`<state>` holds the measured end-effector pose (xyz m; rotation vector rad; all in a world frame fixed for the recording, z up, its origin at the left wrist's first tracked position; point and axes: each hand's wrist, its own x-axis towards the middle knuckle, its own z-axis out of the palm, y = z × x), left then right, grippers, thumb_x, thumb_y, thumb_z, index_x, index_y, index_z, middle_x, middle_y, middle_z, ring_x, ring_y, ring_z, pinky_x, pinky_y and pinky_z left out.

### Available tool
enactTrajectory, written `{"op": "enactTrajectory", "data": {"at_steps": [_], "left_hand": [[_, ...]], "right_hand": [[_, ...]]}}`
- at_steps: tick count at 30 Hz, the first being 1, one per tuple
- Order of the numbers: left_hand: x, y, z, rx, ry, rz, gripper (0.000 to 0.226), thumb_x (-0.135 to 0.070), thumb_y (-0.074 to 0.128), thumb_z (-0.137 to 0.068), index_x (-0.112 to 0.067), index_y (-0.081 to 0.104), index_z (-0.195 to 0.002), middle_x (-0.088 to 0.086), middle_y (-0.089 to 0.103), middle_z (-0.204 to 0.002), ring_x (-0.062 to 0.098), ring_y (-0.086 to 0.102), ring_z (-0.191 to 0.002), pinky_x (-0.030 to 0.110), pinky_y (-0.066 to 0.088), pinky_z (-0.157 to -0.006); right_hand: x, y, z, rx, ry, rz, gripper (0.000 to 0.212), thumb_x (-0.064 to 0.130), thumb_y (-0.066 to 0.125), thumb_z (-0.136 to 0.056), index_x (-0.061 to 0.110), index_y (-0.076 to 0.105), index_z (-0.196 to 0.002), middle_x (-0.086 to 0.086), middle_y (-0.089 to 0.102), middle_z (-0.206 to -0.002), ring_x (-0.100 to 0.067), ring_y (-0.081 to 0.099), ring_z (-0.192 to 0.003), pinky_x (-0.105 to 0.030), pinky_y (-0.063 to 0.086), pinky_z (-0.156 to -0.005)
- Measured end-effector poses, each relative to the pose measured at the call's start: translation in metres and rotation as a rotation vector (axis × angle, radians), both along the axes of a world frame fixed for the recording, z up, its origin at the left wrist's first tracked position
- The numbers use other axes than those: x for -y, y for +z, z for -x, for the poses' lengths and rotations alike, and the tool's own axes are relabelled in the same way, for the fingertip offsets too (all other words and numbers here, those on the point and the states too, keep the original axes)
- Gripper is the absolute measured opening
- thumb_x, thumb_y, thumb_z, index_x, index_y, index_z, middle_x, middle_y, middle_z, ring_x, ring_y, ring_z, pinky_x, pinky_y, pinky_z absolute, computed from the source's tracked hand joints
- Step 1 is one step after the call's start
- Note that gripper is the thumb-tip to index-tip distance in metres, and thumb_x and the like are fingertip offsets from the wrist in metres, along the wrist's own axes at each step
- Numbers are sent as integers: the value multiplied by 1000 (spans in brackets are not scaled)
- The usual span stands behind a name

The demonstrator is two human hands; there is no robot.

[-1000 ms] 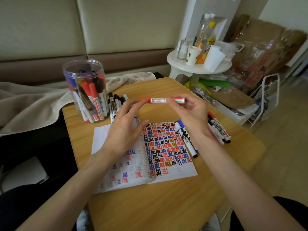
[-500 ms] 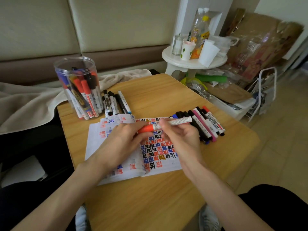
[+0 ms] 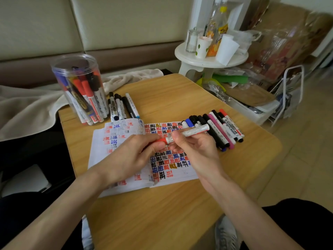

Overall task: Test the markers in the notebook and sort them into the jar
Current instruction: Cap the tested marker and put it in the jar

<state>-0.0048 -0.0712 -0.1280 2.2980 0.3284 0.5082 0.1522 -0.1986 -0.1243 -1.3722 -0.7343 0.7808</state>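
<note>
Head view: the light wooden tabletop [image 3: 162, 213] has a bare strip between its near edge and the open notebook covered in red, blue and black test marks [image 3: 180, 170]. Your forearms come in from both lower corners and meet above the notebook's right page. Your left hand [image 3: 129, 157] pinches the red cap [image 3: 162, 140] of a white-barrelled marker [image 3: 191, 131], fingers curled around it. Your right hand [image 3: 198, 150] grips the barrel just beside the cap, the marker's tail angled up and right. Beyond your right hand, a row of loose markers [image 3: 225, 129] lies near the tabletop's right edge. A smaller bunch of markers [image 3: 122, 107] lies beside the clear plastic jar of markers [image 3: 81, 87], which stands upright at the far left corner. Bare wood runs on to the rounded far edge.
</note>
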Motion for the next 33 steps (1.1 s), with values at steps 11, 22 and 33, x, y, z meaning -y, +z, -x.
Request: {"op": "enactTrajectory", "data": {"at_steps": [11, 22, 33], "left_hand": [[-11, 5, 9, -80, -98, 182, 33, -41, 45, -106, -27, 64, -83, -5, 47, -62, 7, 42, -54, 25, 36, -52], [-8, -6, 17, -34, 25, 116, 29, -46, 45, -106, -29, 67, -97, -2, 67, -83, 20, 60, -69, 36, 50, -62], [0, -22, 22, -73, 188, -88, 24, -56, 47, -97, -37, 60, -90, -24, 62, -77, 2, 59, -70, 17, 37, -58]], "right_hand": [[4, -6, -5, -3, 47, -54, 28, 23, 75, -87, 3, 76, -106, -10, 79, -94, -18, 74, -84, -25, 58, -79], [17, -14, -17, -4, -240, 17, 25, 29, 68, -100, 5, 71, -92, -10, 71, -76, -17, 64, -66, -24, 55, -62], [32, -22, -15, -32, -90, 44, 20, 25, 76, -93, 5, 73, -96, -15, 71, -78, -23, 65, -68, -29, 54, -63]]}}
